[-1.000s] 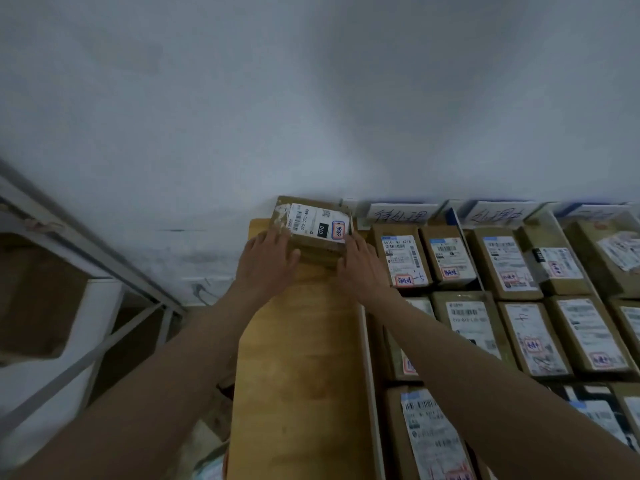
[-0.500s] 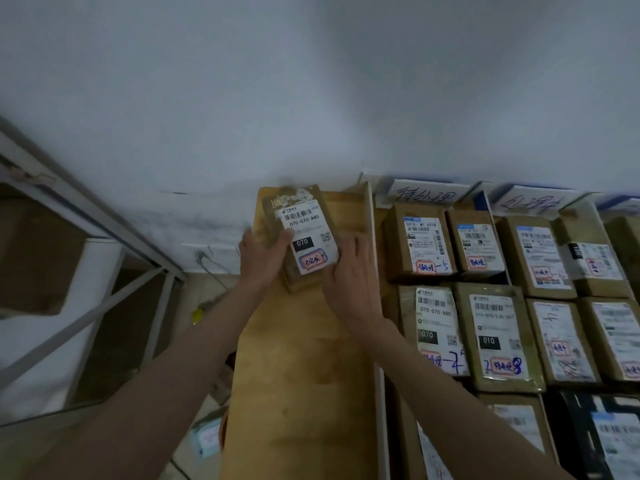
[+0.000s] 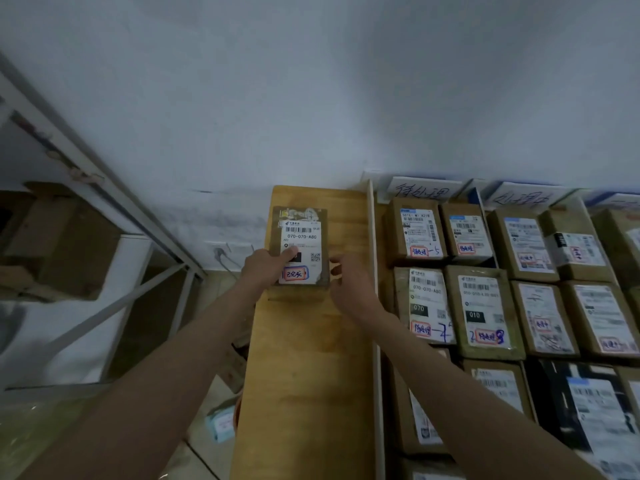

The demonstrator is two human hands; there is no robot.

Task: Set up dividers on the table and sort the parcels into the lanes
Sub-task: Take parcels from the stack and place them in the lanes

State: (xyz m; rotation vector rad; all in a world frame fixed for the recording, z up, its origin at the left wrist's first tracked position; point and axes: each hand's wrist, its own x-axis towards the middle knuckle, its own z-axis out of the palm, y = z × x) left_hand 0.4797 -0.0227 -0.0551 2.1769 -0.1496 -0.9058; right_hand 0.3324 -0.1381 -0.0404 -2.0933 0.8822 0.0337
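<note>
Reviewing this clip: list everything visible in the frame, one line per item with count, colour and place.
brown cardboard parcel with white 070-070-A80 label: one, brown and white, far end of the leftmost lane
bare wooden table lane: one, yellow-brown, left of the divider, otherwise bare
thin white divider strip: one, white, running front to back, right of the bare lane
labelled brown cardboard parcels: about a dozen visible, brown with white labels, packed in the lanes on the right
dark parcel: one, black with white label, near right
handwritten white lane signs: at least two, white, against the wall
grey metal rack: one, left
white wall: behind
left hand: gripping the parcel's near left corner
right hand: open beside the parcel's near right corner
</note>
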